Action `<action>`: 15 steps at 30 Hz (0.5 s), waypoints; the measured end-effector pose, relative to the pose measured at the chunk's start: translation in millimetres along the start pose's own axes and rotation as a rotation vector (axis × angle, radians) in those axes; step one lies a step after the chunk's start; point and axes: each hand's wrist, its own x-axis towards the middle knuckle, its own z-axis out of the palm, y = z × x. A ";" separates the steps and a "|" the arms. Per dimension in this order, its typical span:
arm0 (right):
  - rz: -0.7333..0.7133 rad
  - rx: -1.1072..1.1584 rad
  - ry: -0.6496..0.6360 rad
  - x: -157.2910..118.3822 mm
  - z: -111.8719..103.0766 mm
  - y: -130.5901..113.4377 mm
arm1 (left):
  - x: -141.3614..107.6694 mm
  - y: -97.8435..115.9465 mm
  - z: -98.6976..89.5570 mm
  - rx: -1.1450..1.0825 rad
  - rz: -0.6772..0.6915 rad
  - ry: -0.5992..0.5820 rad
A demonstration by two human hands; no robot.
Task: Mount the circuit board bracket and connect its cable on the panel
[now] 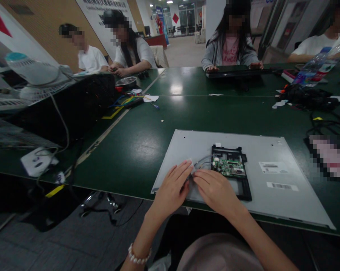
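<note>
A flat grey metal display panel [260,148] lies on the table in front of me. On its middle sits a black plastic frame [244,192] holding a green circuit board [227,168]. Thin grey cables [205,161] run from the board's left side toward my fingers. My left hand [173,185] is closed over the panel's left part, with a small whitish translucent piece [189,162] at its fingertips. Close beside it, my right hand [215,187] is closed in a pinch, fingertips meeting the left hand's near the cable ends. What lies between the fingers is mostly hidden.
Black equipment [82,109] and a white fan-like device [35,69] stand at left. Loose coloured wires [130,99] lie behind. Across the green table [136,146], several people sit, one with hands on a dark panel [234,73]. Plastic bottles [313,69] and black cables [308,96] are at right.
</note>
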 end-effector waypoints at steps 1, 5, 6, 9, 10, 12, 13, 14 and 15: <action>0.000 0.006 -0.007 0.0 -0.6 -0.3 | 0.1 0.6 -0.6 0.006 -0.004 -0.012; 0.001 0.007 -0.034 -0.8 -4.3 -0.9 | 1.3 3.6 -1.3 0.036 -0.015 -0.033; -0.001 0.004 -0.043 -1.3 -5.3 -0.9 | 1.7 4.6 -1.2 0.042 -0.017 -0.039; -0.016 -0.009 -0.069 -4.2 -7.7 -1.0 | 2.6 8.3 -1.8 0.056 -0.030 -0.045; -0.021 -0.015 -0.075 -5.7 -8.2 -1.1 | 2.8 9.6 -2.1 0.059 -0.037 -0.041; -0.028 -0.024 -0.090 -9.3 -9.2 -2.1 | 3.4 12.2 -2.6 0.062 -0.048 -0.030; -0.024 -0.025 -0.102 -11.4 -9.9 -3.1 | 4.0 13.5 -2.4 0.063 -0.056 -0.025; -0.013 -0.022 -0.118 -13.5 -10.9 -4.5 | 4.9 14.9 -2.0 0.063 -0.068 -0.020; 0.002 -0.017 -0.138 -15.7 -12.2 -6.2 | 6.3 16.6 -1.1 0.065 -0.082 -0.011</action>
